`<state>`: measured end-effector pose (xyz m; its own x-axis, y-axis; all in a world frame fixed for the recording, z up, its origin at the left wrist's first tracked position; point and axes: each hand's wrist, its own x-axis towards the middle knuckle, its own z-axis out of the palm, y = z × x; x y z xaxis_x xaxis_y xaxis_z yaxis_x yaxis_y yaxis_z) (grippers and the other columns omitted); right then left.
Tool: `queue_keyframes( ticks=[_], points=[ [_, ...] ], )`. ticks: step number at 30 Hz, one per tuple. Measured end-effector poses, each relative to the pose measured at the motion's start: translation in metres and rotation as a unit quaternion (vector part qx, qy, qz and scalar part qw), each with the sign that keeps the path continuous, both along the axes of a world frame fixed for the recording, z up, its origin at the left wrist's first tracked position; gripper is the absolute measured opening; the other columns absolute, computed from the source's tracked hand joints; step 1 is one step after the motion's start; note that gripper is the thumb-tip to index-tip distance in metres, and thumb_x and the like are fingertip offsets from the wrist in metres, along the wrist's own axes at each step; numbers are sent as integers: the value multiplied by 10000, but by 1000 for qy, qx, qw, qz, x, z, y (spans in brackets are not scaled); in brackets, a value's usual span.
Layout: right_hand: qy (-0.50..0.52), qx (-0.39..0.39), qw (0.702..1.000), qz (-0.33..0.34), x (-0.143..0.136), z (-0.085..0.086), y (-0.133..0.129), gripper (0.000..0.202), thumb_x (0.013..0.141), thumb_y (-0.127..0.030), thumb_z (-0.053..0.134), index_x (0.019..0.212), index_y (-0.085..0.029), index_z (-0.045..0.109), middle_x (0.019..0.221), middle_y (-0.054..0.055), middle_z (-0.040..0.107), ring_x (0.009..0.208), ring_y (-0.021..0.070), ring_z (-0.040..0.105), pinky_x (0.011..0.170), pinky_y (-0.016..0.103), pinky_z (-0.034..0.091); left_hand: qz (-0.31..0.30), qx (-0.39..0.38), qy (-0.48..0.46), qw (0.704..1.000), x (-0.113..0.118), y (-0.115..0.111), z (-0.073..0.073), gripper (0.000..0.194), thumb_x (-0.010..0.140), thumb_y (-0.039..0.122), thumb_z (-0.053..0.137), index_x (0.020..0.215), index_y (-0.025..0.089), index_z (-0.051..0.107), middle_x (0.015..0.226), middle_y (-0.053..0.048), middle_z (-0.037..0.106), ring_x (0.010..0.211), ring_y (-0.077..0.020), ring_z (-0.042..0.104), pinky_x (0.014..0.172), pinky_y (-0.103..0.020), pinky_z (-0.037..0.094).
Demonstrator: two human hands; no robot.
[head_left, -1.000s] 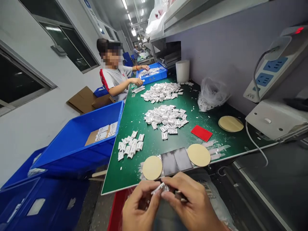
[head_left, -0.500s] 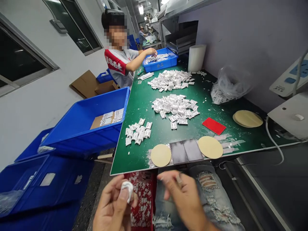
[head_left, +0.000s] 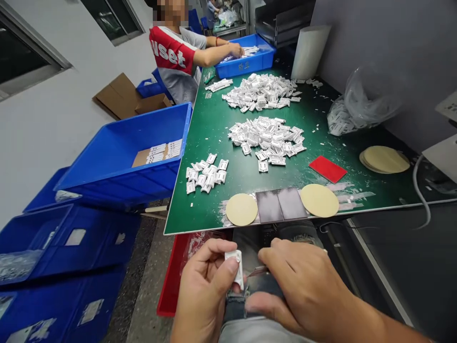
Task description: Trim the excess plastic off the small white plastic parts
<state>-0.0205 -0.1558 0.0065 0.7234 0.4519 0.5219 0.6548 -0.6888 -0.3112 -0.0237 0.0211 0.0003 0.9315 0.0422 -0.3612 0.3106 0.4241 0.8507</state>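
My left hand point(head_left: 203, 290) pinches a small white plastic part point(head_left: 236, 267) upright between thumb and fingers, below the near edge of the green table point(head_left: 214, 143). My right hand point(head_left: 303, 290) is close beside it, fingers closed on a thin dark tool point(head_left: 257, 271) whose tip points at the part. Both hands hover over my lap. On the table lie heaps of the same white parts point(head_left: 266, 138), a small group of them point(head_left: 205, 175) at the near left, two tan discs point(head_left: 242, 209) and a grey pad point(head_left: 280, 205).
A red card point(head_left: 327, 169) and a stack of tan discs point(head_left: 383, 159) lie to the right. Blue bins point(head_left: 124, 157) stand left of the table, a red tray point(head_left: 171, 281) sits under its edge. A co-worker point(head_left: 178, 57) reaches into a blue tray point(head_left: 246, 59) at the far end.
My hands were apart half a second ago and have come together again. The white part now stands upright in my left fingers. The camera has tilted further down.
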Motion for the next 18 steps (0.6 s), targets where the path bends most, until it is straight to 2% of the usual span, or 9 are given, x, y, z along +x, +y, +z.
queue_keyframes(
  ticks=[2,4,8,15,18],
  points=[
    [-48,-30,998,-36,0,0,-1,579,926,-679,308,674,-201,518,569,5,476,508,172,413,517,329,220,-7,0,11,1000,-1,-7,3,283,625,307,853,801,168,680,566,-3,638,461,-97,542,453,-192,439],
    [-72,-46,995,-56,1,-1,-1,587,925,-680,300,623,-211,485,540,1,441,492,169,363,522,336,190,7,5,20,1000,-2,-13,7,299,587,306,873,774,171,684,551,4,633,459,-93,541,448,-184,438],
    [-95,-61,991,-73,2,-1,-3,562,938,-648,315,622,-214,484,538,5,428,502,177,333,531,342,169,15,9,32,999,0,-19,12,319,538,303,898,748,175,695,533,8,632,461,-90,547,448,-173,449],
    [-95,-70,989,-87,3,-2,-4,556,921,-664,335,616,-220,474,546,5,418,512,183,326,531,346,155,-6,1,25,1000,1,-16,7,282,579,284,883,771,175,708,571,0,648,466,-88,549,457,-184,476],
    [-96,-72,989,-86,2,-2,-4,541,934,-643,335,618,-224,467,543,6,419,512,184,311,536,347,151,3,2,30,1000,-1,-16,6,275,596,286,875,788,184,708,568,-3,654,477,-92,556,460,-178,467]
  ],
)
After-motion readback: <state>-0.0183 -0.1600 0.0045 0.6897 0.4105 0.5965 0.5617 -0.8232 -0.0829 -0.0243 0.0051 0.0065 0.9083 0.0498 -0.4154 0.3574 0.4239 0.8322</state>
